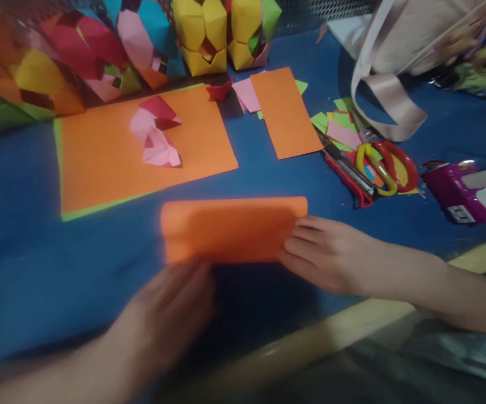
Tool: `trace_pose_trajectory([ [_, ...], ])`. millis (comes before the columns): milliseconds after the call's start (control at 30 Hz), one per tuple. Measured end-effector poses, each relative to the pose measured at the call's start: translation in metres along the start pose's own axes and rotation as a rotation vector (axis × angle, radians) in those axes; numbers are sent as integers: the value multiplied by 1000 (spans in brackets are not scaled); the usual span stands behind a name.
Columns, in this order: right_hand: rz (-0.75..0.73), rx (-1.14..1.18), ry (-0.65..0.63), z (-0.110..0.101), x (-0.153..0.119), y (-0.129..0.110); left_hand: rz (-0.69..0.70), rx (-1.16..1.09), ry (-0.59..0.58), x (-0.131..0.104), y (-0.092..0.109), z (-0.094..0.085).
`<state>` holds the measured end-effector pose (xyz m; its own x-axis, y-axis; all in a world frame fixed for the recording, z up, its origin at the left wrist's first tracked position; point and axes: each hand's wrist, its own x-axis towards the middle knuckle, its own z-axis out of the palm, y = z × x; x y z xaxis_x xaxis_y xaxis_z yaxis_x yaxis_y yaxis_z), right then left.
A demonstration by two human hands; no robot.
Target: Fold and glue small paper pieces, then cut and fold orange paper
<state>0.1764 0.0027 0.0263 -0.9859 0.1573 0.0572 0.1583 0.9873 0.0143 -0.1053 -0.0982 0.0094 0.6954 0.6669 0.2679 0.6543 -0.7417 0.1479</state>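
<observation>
A sheet of orange paper (234,227) lies bent over on itself on the blue table, with a rounded fold along its far side. My right hand (327,252) grips its right end, fingers bent over the paper and thumb hidden. At the near left edge of the same paper is my left hand (171,314), blurred by motion, its fingertips against the edge. Beyond the fold, a larger orange sheet (103,168) rests on a green one, and pink and red folded paper pieces (158,134) sit on top.
Folded-paper shapes in yellow (200,33) and other colours line the back. An orange strip (287,115) lies over paper scraps. A box cutter (350,174), scissors (388,168) and a purple device (465,193) are to the right, below a ribbon (398,106).
</observation>
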Motion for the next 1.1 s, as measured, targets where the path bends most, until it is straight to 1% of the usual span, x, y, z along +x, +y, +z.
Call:
trace_pose_trajectory([
  [67, -5, 3, 16, 1, 0, 0, 52, 91, -2, 7, 6, 3],
  [167, -19, -2, 61, 5, 0, 1, 34, 154, 0, 12, 12, 7],
  [600, -38, 16, 98, 7, 1, -1, -92, 122, 0, 10, 28, 13],
  [767, -46, -14, 111, 5, 1, -2, -85, 64, -4, 8, 30, 16],
  [933, -34, -17, 168, 9, -1, -3, -73, 33, -5, 10, 27, 17],
  [1033, -29, 0, 153, 12, -4, -3, -68, 17, -3, 11, 26, 18],
  [1100, 21, 29, 128, 13, -5, -4, -65, 9, -9, 11, 25, 18],
])
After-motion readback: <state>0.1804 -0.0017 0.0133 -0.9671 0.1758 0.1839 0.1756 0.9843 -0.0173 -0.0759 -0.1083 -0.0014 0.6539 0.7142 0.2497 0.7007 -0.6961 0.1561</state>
